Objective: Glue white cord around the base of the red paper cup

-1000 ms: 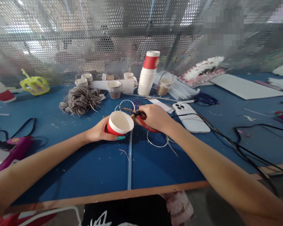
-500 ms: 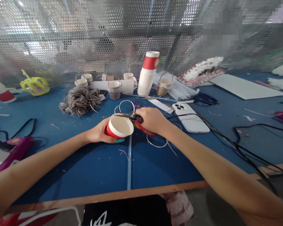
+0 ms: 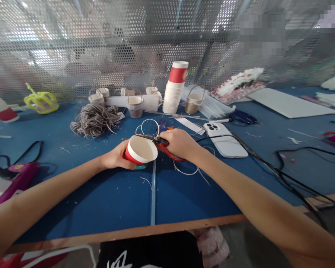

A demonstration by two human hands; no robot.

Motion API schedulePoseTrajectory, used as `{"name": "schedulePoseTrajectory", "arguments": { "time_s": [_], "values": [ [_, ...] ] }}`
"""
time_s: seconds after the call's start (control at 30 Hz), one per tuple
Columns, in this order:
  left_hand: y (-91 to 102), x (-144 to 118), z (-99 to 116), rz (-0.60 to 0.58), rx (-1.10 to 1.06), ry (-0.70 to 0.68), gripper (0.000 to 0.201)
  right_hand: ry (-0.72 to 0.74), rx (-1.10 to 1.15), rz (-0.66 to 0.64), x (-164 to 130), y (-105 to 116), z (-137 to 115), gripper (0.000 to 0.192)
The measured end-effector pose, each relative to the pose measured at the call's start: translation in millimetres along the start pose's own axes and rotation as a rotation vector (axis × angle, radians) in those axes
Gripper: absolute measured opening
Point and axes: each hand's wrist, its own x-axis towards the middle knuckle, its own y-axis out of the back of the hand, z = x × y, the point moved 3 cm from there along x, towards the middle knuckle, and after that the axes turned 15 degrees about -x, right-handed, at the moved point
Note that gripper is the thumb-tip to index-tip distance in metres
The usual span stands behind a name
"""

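Scissors (image 3: 157, 139) have nudged left over the far rim of the red-and-white cup (image 3: 142, 152) since a second ago, blades pointing left, right hand (image 3: 181, 142) wrapped round their handles right of the cup, left hand (image 3: 116, 155) kinda hugging its left side.

The blue tabletop (image 3: 106, 203) with its brown front edge (image 3: 128, 234) carries a tangle of gray cord (image 3: 96, 120), small handled buckets (image 3: 135, 109), a leaning stack of paper cups (image 3: 173, 97), a white phone (image 3: 226, 142), a yellow-green openwork piece (image 3: 42, 107), a purple tool (image 3: 25, 175), a white board (image 3: 292, 104) and a narrow translucent strip (image 3: 153, 197).
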Motion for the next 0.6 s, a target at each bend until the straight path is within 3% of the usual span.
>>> {"name": "schedulePoseTrajectory", "arguments": {
  "time_s": [0.6],
  "values": [
    [-2.0,0,4,-0.005,-0.025,-0.005,0.068,0.017,0.027,-0.073,-2,5,-10,0.027]
  ]
}}
